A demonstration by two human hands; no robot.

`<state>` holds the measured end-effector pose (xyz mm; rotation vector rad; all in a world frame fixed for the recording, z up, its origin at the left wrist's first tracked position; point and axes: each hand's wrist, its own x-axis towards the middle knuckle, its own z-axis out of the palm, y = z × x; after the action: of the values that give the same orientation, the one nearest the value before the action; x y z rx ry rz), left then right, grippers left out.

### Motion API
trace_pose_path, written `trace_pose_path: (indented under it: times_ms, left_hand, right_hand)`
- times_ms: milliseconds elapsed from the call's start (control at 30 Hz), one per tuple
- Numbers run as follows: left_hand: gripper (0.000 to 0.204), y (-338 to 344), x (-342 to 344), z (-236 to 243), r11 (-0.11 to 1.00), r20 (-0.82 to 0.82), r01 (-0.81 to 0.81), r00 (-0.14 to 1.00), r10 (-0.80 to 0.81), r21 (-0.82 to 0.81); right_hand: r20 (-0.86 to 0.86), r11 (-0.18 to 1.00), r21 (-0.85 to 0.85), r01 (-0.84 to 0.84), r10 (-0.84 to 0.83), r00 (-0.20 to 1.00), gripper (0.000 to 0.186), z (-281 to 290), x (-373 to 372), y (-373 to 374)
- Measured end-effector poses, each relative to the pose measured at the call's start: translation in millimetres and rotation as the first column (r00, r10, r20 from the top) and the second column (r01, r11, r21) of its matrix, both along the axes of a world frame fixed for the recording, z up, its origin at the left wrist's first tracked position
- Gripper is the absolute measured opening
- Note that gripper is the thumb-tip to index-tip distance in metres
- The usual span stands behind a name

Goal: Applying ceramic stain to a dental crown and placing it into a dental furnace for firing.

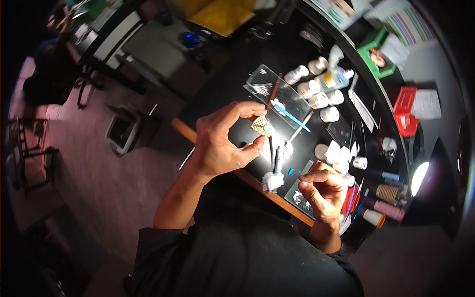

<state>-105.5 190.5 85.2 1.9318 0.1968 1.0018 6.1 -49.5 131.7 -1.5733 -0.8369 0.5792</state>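
My left hand [215, 143] grips a small, pale dotted piece [260, 125] with a white bit on it, between thumb and fingers over the desk. Below it lie a dark stick [271, 151], a marked tube [278, 158] and crumpled white tissue [272, 182]. My right hand [321, 193] is closed in a pinch above a glass slab [303, 200] with white paste; what its fingertips hold, if anything, I cannot make out. A second glass plate [297, 96] behind carries paste, a red-brown stick and a blue tool [292, 116].
Several white jars [329, 114] and a bottle [330, 79] stand at the back. A red box [405, 109], green box [368, 59] and lit lamp [419, 178] are at the right. The black desk [220, 89] has a wooden edge. A bin [123, 129] and another person [44, 79] are at left.
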Motion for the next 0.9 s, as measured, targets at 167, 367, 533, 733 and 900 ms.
trace_pose_path:
  times_ms: [167,367,533,733,900]
  left_hand:
    - [0.048,18,-65,32,0.983,-0.08,-0.174,0.982,0.17,-0.049]
    - [0.048,52,-173,64,0.937,-0.062,-0.344,0.938,0.341,-0.054]
    - [0.049,72,-300,110,0.854,-0.05,-0.516,0.857,0.514,-0.066]
    - [0.049,72,-438,154,0.706,-0.11,-0.706,0.707,0.698,-0.055]
    - [0.046,69,-518,158,0.543,-0.135,-0.836,0.548,0.826,-0.07]
  right_hand:
    - [-0.122,0.992,-0.006,-0.128,0.126,0.984,0.009,28,-31,48]
    - [-0.06,0.948,-0.147,-0.282,0.276,0.959,0.009,65,-86,116]
    - [-0.098,0.905,-0.004,-0.426,0.424,0.9,0.008,96,-182,199]
    - [-0.121,0.729,-0.017,-0.684,0.678,0.725,0.006,141,-300,278]
    - [-0.09,0.62,0.058,-0.782,0.784,0.615,0.005,147,-372,342]
